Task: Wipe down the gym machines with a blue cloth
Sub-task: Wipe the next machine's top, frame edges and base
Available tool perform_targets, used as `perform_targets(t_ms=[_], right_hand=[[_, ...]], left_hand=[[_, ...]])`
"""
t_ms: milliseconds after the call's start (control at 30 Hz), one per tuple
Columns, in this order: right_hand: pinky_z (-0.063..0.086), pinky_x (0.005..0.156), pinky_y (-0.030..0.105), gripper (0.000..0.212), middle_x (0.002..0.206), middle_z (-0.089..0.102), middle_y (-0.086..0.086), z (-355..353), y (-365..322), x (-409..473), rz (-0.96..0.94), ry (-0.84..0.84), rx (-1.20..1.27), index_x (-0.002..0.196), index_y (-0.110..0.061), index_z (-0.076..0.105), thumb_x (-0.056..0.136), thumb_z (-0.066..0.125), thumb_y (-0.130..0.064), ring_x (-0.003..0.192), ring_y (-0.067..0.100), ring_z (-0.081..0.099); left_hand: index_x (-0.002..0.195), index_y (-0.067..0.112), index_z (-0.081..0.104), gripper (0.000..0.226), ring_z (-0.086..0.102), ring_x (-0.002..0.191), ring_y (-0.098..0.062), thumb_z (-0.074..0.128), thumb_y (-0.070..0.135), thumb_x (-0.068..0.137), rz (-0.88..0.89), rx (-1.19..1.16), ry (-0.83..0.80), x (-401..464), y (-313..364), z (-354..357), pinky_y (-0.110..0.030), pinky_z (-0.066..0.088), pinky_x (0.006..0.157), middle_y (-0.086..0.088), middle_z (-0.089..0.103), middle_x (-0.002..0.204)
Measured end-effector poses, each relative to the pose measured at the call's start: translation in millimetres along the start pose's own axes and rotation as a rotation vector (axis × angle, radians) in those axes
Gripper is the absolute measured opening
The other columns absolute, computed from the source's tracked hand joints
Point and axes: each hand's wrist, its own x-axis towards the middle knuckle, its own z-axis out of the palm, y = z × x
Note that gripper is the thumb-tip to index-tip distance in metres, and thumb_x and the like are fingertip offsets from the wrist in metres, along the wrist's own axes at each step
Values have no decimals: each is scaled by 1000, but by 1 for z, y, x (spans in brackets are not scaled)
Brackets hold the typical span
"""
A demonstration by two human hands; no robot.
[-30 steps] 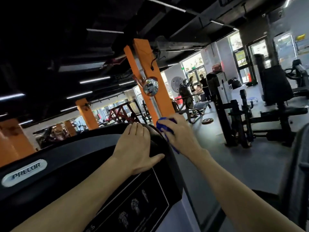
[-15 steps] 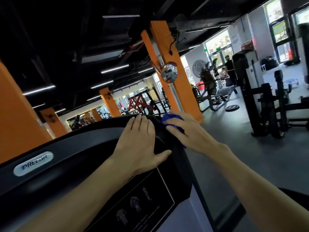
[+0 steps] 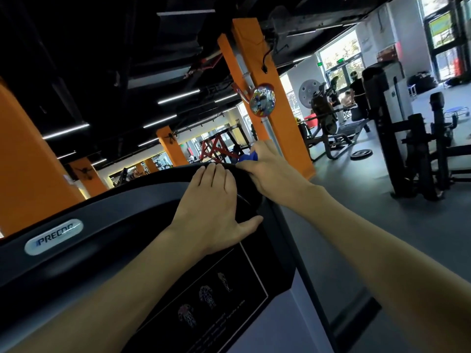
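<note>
A black and grey Precor machine (image 3: 122, 220) fills the lower left, its curved top housing running up to the middle. My left hand (image 3: 214, 207) lies flat on the top of that housing, fingers straight and together, thumb spread to the right. My right hand (image 3: 270, 169) grips a bunched blue cloth (image 3: 248, 157) and presses it on the housing's upper rim, just right of my left fingertips. Only a small part of the cloth shows above my fingers.
An orange pillar (image 3: 265, 98) with a round convex mirror (image 3: 262, 102) stands right behind the machine. Black weight machines (image 3: 407, 149) stand on the grey floor at the right, a weight plate (image 3: 361, 153) lies near them, and a person (image 3: 358, 98) stands by the windows.
My right hand has slid the cloth up along the housing's rim, from the right side to the top beside my left fingertips. My left hand stays flat in place.
</note>
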Motion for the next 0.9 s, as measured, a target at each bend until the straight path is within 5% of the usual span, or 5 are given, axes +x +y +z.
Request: perform_targets(t_ms=[233, 400, 567, 900], right_hand=[[41, 92, 32, 38, 113, 51, 18, -10, 0, -59, -34, 44, -11, 136, -7, 64, 99, 61, -10, 105, 29, 44], [44, 101, 36, 30, 121, 61, 14, -13, 1, -51, -94, 80, 29, 121, -6, 71, 93, 63, -5, 114, 30, 49], [47, 101, 40, 42, 122, 64, 10, -16, -2, -36, -14, 60, 180, 131, -5, 57, 90, 66, -2, 118, 26, 52], [49, 92, 37, 26, 109, 66, 8, -5, 0, -76, -16, 163, 235, 107, -2, 70, 83, 72, 7, 105, 25, 57]], left_hand=[[160, -3, 16, 112, 15, 157, -39, 19, 85, 92, 7, 34, 23, -8, 4, 4, -51, 11, 129, -25, 20, 167], [160, -5, 15, 112, 15, 157, -40, 17, 85, 92, -1, 68, 21, -14, 9, 4, -54, 12, 129, -26, 19, 167], [159, -6, 20, 114, 21, 156, -40, 11, 84, 90, 1, 93, 30, -14, 8, 6, -54, 16, 128, -27, 25, 166], [160, -5, 10, 123, 14, 156, -43, 15, 93, 85, -8, 126, -23, -12, 16, 4, -57, 11, 128, -27, 16, 167]])
